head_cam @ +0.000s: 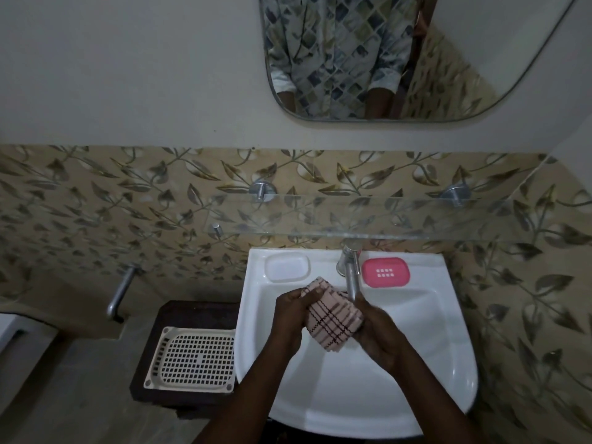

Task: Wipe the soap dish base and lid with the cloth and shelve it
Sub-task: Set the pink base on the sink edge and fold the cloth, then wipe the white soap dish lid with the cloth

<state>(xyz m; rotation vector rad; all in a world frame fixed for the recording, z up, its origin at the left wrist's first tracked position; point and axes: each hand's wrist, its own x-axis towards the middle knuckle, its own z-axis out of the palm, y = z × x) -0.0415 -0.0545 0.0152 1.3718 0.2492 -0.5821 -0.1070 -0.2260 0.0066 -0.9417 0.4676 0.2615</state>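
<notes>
1. Sink: white basin, centre and near, with its flat back rim along the far edge carrying both parts of the soap dish.
2. Shelf: clear glass, mounted on the tiled wall just beyond and above the sink; it holds nothing visible and is judged the place for the dish.
3. Cloth: pink with dark checks, folded into a wad over the bowl; soft and limp, so it is best kept bunched for wiping.
4. Left hand: fingers clamped on the left side of the cloth.
5. Right hand: fingers closed around the right side of the cloth.
6. Base: pink tray on the rim, just right of the tap, open side up with small drain slots at its middle. Long axis runs left to right, tilted slightly. It looks like light, rigid plastic, possibly slick with soap; a grip across the short sides of its rim should serve.
7. Lid: pale, translucent, on the rim left of the tap, well apart from the base; long axis likewise left to right. Whether it lies hollow up cannot be told. Light and stiff; take it by the edges.
8. Neither part is touched yet.
</notes>
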